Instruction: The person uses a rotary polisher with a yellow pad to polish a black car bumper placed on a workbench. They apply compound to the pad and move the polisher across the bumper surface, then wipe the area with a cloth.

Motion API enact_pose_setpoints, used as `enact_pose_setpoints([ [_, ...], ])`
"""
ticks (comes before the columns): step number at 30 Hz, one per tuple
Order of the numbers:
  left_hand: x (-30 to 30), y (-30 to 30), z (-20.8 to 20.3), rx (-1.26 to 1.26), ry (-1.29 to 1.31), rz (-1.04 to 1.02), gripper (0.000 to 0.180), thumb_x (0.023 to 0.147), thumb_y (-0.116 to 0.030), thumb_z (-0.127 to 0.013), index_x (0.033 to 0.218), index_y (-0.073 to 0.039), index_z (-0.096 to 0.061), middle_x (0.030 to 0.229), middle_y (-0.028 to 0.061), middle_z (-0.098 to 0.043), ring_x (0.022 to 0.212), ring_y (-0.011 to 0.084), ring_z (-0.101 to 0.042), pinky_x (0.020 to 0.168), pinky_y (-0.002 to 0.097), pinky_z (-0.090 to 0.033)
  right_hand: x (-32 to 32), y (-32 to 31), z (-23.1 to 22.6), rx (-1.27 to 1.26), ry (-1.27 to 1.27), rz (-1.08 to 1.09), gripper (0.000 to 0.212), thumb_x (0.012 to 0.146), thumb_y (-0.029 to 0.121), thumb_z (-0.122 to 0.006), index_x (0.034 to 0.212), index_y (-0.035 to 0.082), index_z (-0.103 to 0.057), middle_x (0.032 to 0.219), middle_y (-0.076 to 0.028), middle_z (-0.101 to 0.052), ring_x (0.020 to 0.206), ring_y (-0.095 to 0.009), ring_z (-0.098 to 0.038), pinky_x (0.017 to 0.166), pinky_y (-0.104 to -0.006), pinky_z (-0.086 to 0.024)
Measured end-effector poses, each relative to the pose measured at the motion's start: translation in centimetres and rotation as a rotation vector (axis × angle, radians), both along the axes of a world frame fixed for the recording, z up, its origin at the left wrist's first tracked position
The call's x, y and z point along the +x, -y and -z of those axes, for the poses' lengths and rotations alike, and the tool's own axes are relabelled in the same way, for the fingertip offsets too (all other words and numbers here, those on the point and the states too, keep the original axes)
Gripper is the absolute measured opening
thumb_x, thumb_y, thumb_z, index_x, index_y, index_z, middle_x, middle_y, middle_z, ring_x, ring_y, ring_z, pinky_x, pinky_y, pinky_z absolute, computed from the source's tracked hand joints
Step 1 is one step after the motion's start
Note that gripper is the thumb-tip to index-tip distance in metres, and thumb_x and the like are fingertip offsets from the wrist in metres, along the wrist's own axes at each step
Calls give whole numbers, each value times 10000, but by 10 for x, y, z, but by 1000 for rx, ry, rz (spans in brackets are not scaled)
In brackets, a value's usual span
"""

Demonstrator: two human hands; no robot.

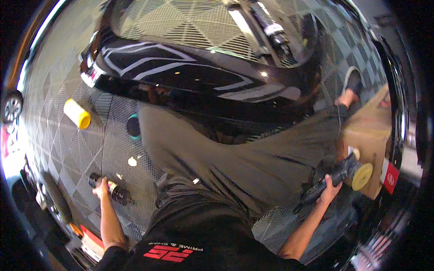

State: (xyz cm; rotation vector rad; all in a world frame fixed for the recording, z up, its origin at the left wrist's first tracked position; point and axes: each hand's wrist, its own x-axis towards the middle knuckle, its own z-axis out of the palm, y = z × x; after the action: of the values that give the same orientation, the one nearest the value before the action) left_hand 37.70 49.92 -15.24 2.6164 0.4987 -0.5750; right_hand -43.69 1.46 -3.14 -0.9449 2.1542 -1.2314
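white lettering [176, 246] and a red emblem [166, 254] stand on the black shirt [203, 223].

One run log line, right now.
left grip: holds black cylindrical bottle | right grip: holds black handheld polisher with yellow round pad | ahead: glossy black car bumper

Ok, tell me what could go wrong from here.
1. The yellow pad on the black polisher in the right hand appears very near the cardboard box; it might rub and pick up fibres, though contact is unclear.
2. The left hand holds a dark bottle tilted low over the floor; if it is open, it could drip.
3. The glossy black panel lies close to the bent knee, so a shift might scuff it.
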Motion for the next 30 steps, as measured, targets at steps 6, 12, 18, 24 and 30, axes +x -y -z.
enact_pose_setpoints([
  [6,-37,18,-7,-152,34,-235,674,673,-418,-864,1089,61,-635,989,128,-684,795,263,-688,749,473,-585,71,-12,-108,129,-55,-416,837,706,120,-842,1419,-28,-429,1263,-91,-585,1116,-217,-562,1011,-334,-438],
  [12,20,43,-74,-855,-84,-311,353,888,-493,-649,1009,-162,-644,855,32,-681,778,238,-696,729,402,-590,128,-35,-118,478,68,-834,860,652,150,-894,1394,-25,-496,1302,-99,-591,1199,-223,-549,1080,-354,-401],
  [18,-7,230,-191,-1339,-15,64,569,947,-508,-576,1205,-1,-592,1037,181,-695,879,324,-707,799,443,-615,220,-36,-77,482,224,-1314,892,752,280,-837,1478,33,-380,1192,-251,-682,1154,-416,-647,1012,-468,-500],
  [24,-72,354,-274,-1862,-445,520,931,931,-523,-607,1473,149,-257,1330,342,-541,1190,440,-608,989,520,-553,327,-14,-78,667,151,-1585,970,791,314,-740,1535,-12,-211,1092,-355,-662,1039,-504,-648,920,-527,-523],
  [30,-126,388,-321,-2013,-233,762,975,894,-485,-673,1566,15,-174,1468,349,-396,1344,466,-476,1102,589,-451,371,-24,-48,699,-70,-1694,972,784,305,-740,1548,53,-195,1133,-298,-671,1067,-452,-656,965,-494,-511],
])
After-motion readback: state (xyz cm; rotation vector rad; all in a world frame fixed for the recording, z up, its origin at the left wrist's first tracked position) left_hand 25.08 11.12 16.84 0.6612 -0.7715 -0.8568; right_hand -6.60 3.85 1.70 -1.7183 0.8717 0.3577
